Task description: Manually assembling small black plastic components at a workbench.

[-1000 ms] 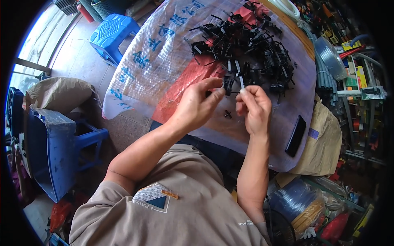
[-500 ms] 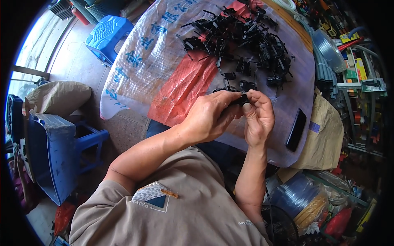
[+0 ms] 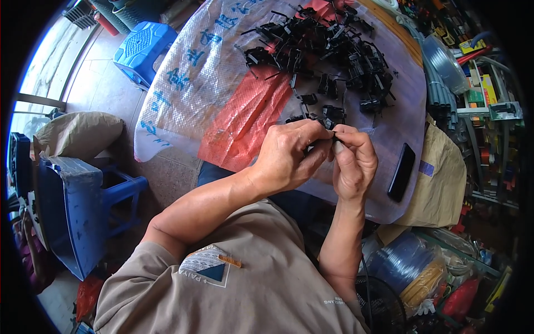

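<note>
My left hand (image 3: 292,151) is closed, its fingertips pinching a small black plastic part (image 3: 335,137) over the near part of the table. Thumb and fingers of my right hand (image 3: 356,161) are closed on the same part from the other side. Most of it is hidden between the fingers, so its exact kind cannot be made out. Just beyond my fingertips lie several loose black plastic pieces (image 3: 334,113). Farther back is a heaped pile of similar black pieces (image 3: 364,67) with thin rods sticking out.
A white woven sheet (image 3: 183,106) with blue writing and a red strip (image 3: 239,122) cover the table. A black phone (image 3: 401,172) lies right of my hands, near brown paper (image 3: 439,183). Blue stools (image 3: 144,47) stand left; coiled clear tubing (image 3: 445,64) is at right.
Both hands have shifted slightly, and the black part between them is now more hidden by the fingers. The right hand has moved a little to the right and down.
</note>
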The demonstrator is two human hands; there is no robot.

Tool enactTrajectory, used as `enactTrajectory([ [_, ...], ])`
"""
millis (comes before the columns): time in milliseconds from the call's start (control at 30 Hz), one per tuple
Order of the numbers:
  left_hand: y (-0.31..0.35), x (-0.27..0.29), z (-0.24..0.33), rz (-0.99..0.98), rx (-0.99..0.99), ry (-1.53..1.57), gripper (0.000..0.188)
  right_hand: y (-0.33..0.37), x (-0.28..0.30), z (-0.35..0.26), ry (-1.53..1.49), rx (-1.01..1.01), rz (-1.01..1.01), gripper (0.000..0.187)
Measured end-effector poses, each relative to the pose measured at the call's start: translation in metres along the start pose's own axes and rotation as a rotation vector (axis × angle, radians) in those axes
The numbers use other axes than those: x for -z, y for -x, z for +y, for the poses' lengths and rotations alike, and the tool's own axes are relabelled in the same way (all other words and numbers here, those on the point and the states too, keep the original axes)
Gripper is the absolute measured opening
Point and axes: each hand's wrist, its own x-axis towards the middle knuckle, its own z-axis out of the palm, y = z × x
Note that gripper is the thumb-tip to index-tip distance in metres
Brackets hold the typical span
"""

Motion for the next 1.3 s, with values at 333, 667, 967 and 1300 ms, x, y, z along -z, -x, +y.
enactTrajectory([
  [333, -0.017, 0.02, 0.002, -0.106, 0.589, 0.498, 0.019, -0.003, -0.004, -0.022, 0.091, -0.091, -0.026, 0.032],
  [667, -0.009, 0.03, 0.004, -0.356, 0.616, 0.554, 0.031, 0.011, 0.003, -0.027, 0.328, -0.181, -0.028, 0.01],
  [967, 0.012, 0.022, -0.003, -0.381, 0.15, 0.063, 0.031, 0.018, 0.009, -0.026, 0.299, -0.357, -0.195, 0.004],
  [1300, 0.008, 0.034, -0.014, -0.277, 0.701, 0.675, 0.031, 0.007, 0.002, -0.01, 0.864, -0.069, -0.078, 0.029],
])
